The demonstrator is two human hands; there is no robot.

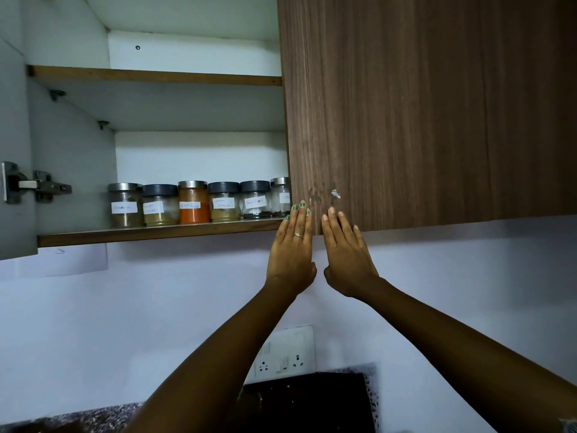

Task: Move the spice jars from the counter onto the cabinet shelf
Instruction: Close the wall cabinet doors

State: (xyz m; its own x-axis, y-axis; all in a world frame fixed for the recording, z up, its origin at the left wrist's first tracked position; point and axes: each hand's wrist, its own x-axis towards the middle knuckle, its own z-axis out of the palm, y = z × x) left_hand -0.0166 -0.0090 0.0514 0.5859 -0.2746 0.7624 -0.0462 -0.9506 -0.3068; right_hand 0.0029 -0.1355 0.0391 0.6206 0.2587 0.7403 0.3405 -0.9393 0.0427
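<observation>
Several labelled spice jars (193, 203) stand in a row on the lower cabinet shelf (156, 235), among them an orange-filled one in the middle and a "Black Pepper" jar (255, 200) towards the right. The rightmost jar (280, 196) is partly hidden behind the wooden door. My left hand (293, 248) and my right hand (345, 251) are raised side by side with straight fingers, fingertips lying on the lower corner of the closed brown cabinet door (431, 114). Neither hand holds anything.
The left cabinet door stands open, its hinge (37, 184) at the far left. An upper shelf (156, 75) sits above. Below, a white wall socket plate (285, 354), a dark speckled counter (103, 415) and a dark panel (309, 401).
</observation>
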